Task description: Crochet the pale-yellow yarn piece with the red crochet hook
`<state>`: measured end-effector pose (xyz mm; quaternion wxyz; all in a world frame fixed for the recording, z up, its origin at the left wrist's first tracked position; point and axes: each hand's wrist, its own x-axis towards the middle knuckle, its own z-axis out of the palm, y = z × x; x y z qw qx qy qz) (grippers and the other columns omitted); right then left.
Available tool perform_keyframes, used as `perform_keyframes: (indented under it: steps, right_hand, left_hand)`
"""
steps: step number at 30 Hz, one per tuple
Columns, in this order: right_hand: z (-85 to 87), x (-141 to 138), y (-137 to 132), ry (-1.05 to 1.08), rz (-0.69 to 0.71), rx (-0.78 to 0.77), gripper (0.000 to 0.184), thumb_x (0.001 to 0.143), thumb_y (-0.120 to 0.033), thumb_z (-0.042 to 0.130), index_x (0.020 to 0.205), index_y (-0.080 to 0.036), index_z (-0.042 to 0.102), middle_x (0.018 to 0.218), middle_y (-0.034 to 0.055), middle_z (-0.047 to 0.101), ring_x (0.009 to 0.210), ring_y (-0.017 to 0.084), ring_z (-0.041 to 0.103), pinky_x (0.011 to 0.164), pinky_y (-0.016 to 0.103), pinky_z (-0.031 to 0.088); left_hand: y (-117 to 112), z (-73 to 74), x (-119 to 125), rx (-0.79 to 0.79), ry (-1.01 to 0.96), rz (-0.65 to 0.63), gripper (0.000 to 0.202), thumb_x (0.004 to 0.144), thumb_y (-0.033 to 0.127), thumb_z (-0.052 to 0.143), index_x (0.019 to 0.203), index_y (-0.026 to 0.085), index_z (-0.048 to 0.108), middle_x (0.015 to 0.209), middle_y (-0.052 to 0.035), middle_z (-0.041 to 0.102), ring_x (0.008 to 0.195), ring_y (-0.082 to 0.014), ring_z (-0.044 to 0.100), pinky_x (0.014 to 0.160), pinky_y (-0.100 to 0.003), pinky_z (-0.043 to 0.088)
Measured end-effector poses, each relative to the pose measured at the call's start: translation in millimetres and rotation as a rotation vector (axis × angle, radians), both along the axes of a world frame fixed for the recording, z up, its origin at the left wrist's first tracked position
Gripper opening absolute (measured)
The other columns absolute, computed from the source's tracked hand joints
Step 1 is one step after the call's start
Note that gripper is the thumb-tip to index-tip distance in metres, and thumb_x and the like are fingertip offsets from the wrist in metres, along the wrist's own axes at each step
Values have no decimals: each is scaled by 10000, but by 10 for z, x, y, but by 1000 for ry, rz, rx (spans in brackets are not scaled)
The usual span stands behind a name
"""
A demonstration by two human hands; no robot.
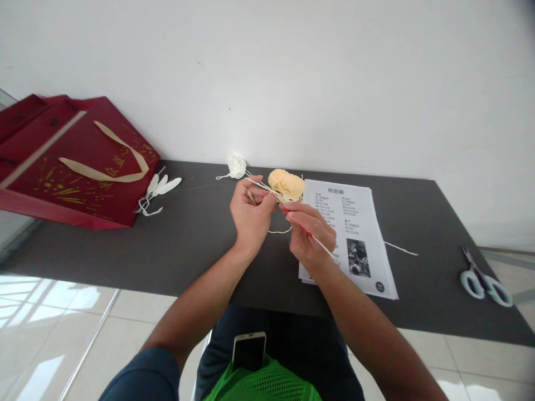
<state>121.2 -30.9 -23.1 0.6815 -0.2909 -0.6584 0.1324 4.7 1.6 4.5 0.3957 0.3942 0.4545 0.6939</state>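
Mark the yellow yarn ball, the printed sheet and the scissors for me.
Yellow yarn ball (286, 182): head view, middle of its wound side.
Printed sheet (355, 232): head view, the page just above its photo.
Scissors (477, 271): head view, where blades meet handles.

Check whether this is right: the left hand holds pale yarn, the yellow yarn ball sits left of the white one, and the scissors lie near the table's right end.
Wrong side: the head view shows the yellow yarn ball right of the white yarn ball. The left hand and scissors are as stated.
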Motion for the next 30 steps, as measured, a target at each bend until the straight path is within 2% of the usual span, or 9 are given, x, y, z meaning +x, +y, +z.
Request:
perform_keyframes:
  steps: [4,8,11,14,18,21,24,27,30]
  right_hand:
    - [-17,36,18,-99,-10,0,433,896,-106,648,1222,-384,710,1209,31,787,1070,242,763,874,484,665]
    - [-11,33,41,-116,-28,12,456,884,-84,653,1220,-383,726,1205,31,792,1053,240,766,868,481,661]
    - [-5,11,52,-47,-19,-59,398,884,-111,682,1162,-386,754,1177,18,802,1032,229,770,898,475,655]
    - [16,-13,68,64,33,-195,256,889,-189,714,1059,-366,788,1133,3,811,1002,217,776,908,460,658]
    - [74,-45,94,304,87,-336,130,876,-213,739,947,-309,792,1052,-2,817,839,178,779,777,385,676]
    - [122,-68,89,411,68,-383,115,867,-192,747,941,-275,778,990,-2,816,748,143,765,720,328,672]
    - [152,-87,56,391,6,-400,122,874,-212,743,985,-252,773,960,15,814,746,137,766,711,302,676]
    - [155,-107,20,361,-20,-354,125,879,-229,736,998,-254,765,990,24,807,764,144,769,695,303,683]
    - [146,-126,3,348,-26,-310,119,884,-218,724,993,-257,753,1006,22,794,756,147,770,680,308,686]
  left_hand:
    - [16,30,-13,-61,-86,-21,410,688,117,723,1078,174,609,630,84,627,451,-46,493,443,-173,357]
    - [34,85,-45,-155,-260,-146,463,658,126,751,1101,150,618,591,99,580,405,-23,395,400,-178,261]
    - [45,125,-79,-207,-349,-235,501,648,139,771,1129,148,633,559,116,515,396,-14,345,394,-186,225]
    - [53,149,-106,-252,-396,-297,531,640,134,777,1153,151,642,535,129,449,395,-10,299,397,-189,205]
    - [61,137,-108,-234,-387,-355,552,648,138,782,1181,147,639,531,134,433,389,-10,269,401,-196,205]
    - [67,97,-86,-153,-278,-283,580,643,126,791,1200,153,632,575,117,510,407,-19,353,418,-193,267]
    - [74,40,-70,-81,-107,-152,605,640,121,793,1218,179,624,660,88,601,474,-44,490,468,-193,368]
    - [83,-11,-74,-35,12,-64,581,680,147,780,1234,195,611,714,70,639,551,-69,575,545,-202,448]
    - [89,-28,-87,-10,59,-12,543,699,152,773,1213,199,606,725,66,644,585,-78,592,582,-204,469]
